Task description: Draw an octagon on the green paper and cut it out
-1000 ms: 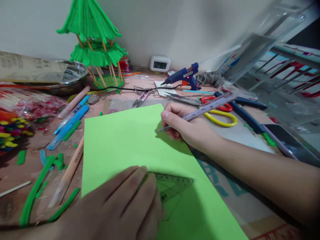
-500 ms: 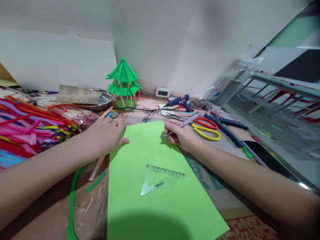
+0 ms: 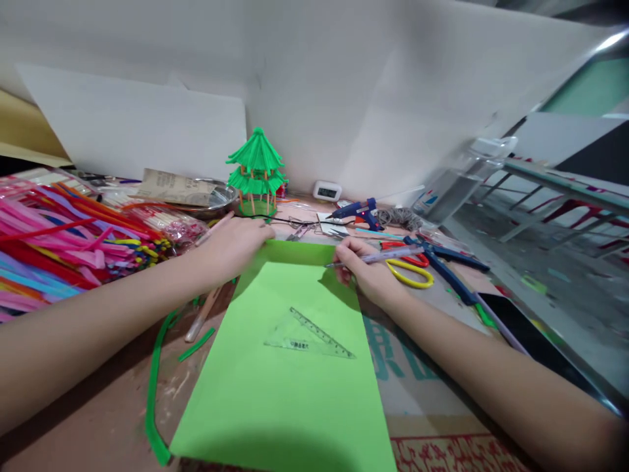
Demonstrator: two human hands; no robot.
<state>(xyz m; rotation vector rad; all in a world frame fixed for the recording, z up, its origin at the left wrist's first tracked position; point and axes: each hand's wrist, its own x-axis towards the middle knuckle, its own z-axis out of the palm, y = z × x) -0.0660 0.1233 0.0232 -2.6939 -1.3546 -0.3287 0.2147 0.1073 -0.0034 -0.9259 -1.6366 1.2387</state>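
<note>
A sheet of light green paper point(image 3: 295, 406) lies lengthwise before me, its far edge bent up in a darker band. My left hand point(image 3: 238, 241) is closed at the far left corner of the sheet, its fingertips partly hidden. My right hand point(image 3: 361, 267) is closed around a pen point(image 3: 383, 255), the tip pointing left, and its fingers touch the far right corner. On the middle of the sheet rests a clear set square point(image 3: 309, 335), touched by neither hand.
Behind the paper stand a green model pagoda point(image 3: 256, 164) and a small digital clock point(image 3: 327, 191). To the right are a glue gun point(image 3: 356, 211), yellow-and-red-handled scissors point(image 3: 413, 274), blue-handled pliers point(image 3: 449, 269) and a phone point(image 3: 531, 341). Colourful pipe cleaners point(image 3: 63, 242) are heaped left.
The paper has turned clockwise and its far edge has bent up. The set square has rotated on it. My left hand has moved right to the paper's far edge.
</note>
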